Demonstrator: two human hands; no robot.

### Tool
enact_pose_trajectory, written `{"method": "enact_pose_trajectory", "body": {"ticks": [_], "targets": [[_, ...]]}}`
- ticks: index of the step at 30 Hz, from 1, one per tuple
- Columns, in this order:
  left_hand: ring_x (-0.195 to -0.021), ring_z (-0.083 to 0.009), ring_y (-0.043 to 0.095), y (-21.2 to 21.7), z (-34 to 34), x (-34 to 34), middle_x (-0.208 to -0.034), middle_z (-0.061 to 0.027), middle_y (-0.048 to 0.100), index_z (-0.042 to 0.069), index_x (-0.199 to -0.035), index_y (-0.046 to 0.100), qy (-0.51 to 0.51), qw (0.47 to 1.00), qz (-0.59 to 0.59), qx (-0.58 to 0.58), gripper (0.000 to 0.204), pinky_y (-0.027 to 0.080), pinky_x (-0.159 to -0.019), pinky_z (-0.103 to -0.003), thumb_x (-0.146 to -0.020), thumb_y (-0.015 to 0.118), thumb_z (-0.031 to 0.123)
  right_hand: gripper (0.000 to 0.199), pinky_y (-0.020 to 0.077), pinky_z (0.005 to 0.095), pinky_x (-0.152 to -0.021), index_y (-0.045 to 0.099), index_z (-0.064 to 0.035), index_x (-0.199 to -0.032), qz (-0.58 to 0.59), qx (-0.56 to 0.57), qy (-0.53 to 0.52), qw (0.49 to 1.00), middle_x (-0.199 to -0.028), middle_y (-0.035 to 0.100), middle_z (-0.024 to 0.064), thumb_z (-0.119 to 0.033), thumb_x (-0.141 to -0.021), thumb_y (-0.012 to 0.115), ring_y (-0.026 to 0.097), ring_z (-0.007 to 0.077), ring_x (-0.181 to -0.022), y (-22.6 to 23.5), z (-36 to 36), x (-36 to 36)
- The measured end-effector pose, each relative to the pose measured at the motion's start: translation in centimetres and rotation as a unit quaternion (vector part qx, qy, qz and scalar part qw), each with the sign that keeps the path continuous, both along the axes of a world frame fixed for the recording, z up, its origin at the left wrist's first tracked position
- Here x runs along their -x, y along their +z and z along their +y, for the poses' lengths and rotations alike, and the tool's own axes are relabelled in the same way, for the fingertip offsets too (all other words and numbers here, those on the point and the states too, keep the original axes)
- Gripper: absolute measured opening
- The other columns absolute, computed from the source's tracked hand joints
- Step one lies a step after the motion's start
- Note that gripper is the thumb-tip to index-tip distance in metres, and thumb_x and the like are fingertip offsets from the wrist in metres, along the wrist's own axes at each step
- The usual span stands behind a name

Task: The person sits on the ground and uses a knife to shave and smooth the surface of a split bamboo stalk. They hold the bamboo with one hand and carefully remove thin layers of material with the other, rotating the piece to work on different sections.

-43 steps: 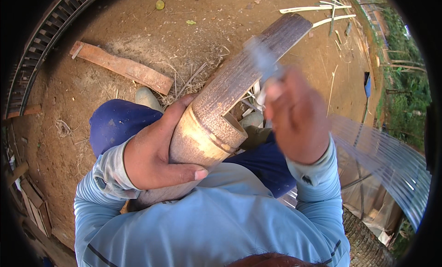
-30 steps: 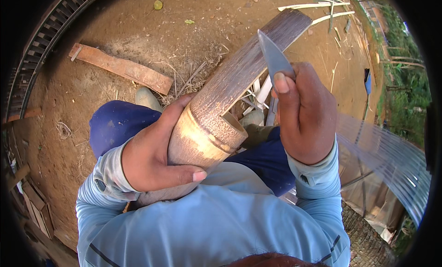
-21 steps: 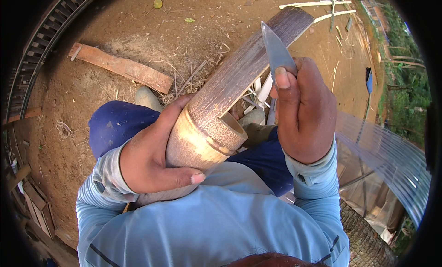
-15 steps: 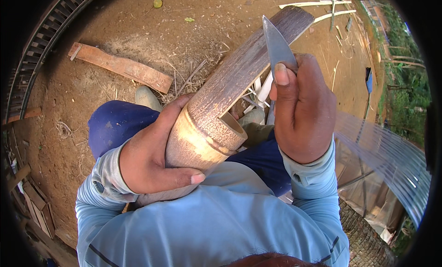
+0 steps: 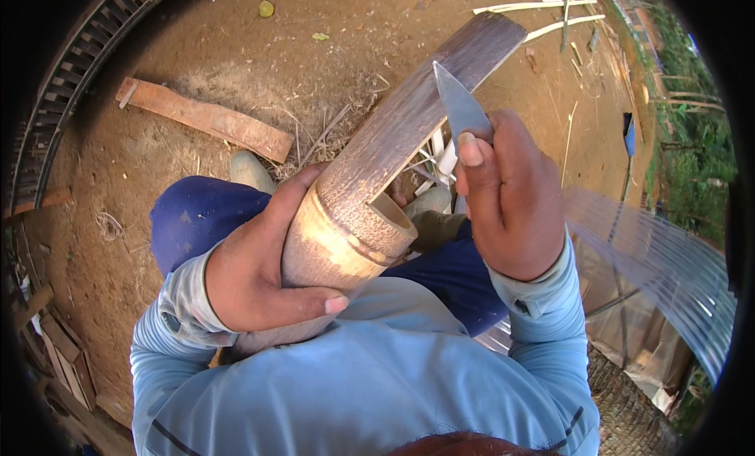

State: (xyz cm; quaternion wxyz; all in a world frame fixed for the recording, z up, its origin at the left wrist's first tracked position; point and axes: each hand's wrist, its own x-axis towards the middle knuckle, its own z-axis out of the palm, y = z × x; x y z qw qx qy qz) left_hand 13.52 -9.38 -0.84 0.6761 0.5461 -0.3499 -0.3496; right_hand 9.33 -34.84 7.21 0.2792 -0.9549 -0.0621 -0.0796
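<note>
A thick bamboo piece (image 5: 346,212) leans across my lap, its cut tongue slanting up and away to the right. Below a step in the wall, a short hollow rim stands open toward the right. My left hand (image 5: 267,259) is wrapped round the lower bamboo, thumb lying along the near side. In my right hand (image 5: 515,196) is a knife (image 5: 462,106), gripped low with the thumb on the blade's base. Its pointed blade is directed up and left, close to the tongue's right edge; whether they touch I cannot tell. The knife's handle is hidden in my fist.
A reddish wooden board (image 5: 208,119) lies on the dirt ground at left. Pale split strips (image 5: 543,23) are scattered at the far right. Clear corrugated sheeting (image 5: 653,251) stands at the right, and wood scraps (image 5: 67,346) lie at the lower left.
My right hand and the knife have shifted slightly left and nearer to me. The bamboo's far end has moved slightly left; my left hand keeps its hold.
</note>
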Motion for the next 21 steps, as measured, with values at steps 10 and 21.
{"method": "enact_pose_trajectory", "body": {"ticks": [10,21], "targets": [[-0.134,-0.0285,0.049,0.0,0.0,-0.1,-0.143,-0.023,0.048,-0.009,-0.153,0.012,-0.005,1.0,-0.005,0.002,0.101,0.036,-0.113,-0.04,-0.081,0.079,0.012,0.019,0.0433,0.046,-0.051,0.049,-0.0023,-0.091,-0.016,-0.007,-0.017,1.0,-0.072,0.055,0.0231,-0.016,-0.102,0.057,0.057,0.0469,-0.064,0.0,0.5,-0.1],[-0.144,-0.027,0.035,0.1,0.3,-0.2,-0.153,-0.0191,0.038,-0.008,-0.156,0.007,-0.02,0.999,0.03,-0.033,0.114,0.024,-0.119,-0.04,-0.076,0.084,0.018,0.02,0.0431,0.0462,-0.051,0.048,-0.0024,-0.092,0.03,-0.014,-0.014,0.999,-0.067,0.051,0.0203,-0.017,-0.104,0.053,0.058,0.0442,-0.061,0.3,0.2,0.2]]}}
